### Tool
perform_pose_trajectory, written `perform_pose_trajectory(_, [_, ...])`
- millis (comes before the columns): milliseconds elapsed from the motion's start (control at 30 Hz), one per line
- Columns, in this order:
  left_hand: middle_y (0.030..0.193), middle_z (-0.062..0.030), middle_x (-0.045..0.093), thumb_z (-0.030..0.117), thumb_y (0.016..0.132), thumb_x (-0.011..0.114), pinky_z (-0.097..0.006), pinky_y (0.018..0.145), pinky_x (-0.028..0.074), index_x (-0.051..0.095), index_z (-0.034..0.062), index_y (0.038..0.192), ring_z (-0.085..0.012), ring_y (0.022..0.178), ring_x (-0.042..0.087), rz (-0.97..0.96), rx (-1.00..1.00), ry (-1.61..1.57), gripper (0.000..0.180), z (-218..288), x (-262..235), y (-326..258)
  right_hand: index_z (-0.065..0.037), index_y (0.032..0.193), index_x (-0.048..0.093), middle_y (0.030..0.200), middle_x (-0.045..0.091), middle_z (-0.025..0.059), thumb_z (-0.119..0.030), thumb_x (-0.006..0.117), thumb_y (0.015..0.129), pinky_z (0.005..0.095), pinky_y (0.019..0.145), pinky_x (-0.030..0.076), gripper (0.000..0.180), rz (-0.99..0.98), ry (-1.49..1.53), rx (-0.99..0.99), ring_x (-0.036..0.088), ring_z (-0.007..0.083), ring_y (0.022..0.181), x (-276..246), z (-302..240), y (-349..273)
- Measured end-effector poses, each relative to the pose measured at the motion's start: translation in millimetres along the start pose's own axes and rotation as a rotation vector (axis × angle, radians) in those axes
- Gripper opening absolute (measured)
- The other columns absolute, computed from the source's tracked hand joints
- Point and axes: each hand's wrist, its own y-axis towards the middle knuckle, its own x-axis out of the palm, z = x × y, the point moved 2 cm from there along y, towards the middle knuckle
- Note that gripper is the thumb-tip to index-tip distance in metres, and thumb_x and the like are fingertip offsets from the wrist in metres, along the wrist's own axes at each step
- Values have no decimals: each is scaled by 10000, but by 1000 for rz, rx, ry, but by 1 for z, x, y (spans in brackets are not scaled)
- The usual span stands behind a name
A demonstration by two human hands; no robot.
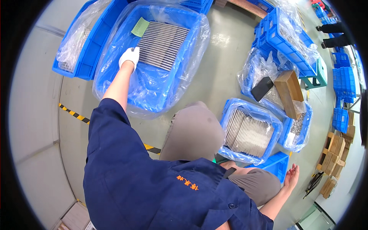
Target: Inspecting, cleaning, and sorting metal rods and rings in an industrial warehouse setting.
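Right hand bare, open, empty, nearest. Gloved left hand fingers curled on metal rods in blue crate.

The left hand wears a white knitted cloth glove, matt, and rests at the edge of a row of grey metal rods with a dull brushed sheen. They lie in a blue plastic crate lined with a thin, glossy, crinkled clear plastic bag; a matt green paper slip lies on them. The right hand is bare. A second lined crate holds similar metal rods. The jacket is matt dark blue cloth, the floor smooth and faintly shiny, the open box raw wood.
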Motion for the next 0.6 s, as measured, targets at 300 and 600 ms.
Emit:
perform_pose_trajectory(300, [1239,-205,377,518,843,185,-480,989,219,401,1,1192,-370,1174,311,-1130,511,-2216,661,153,-75,-129,-34,882,492,687,458,17,-170,471,856,216,493,377,139,-195,512,248,412,107,574,48,-12,-13])
perform_pose_trajectory(600, [1216,-165,415,475,858,258,-471,966,246,463,40,1125,-345,1150,344,-1445,81,-2108,551,286,-18,-281,-103,1064,522,647,436,-36,-187,697,660,199,528,356,448,-723,-626,-739,395,68,566,276,-31,-181])
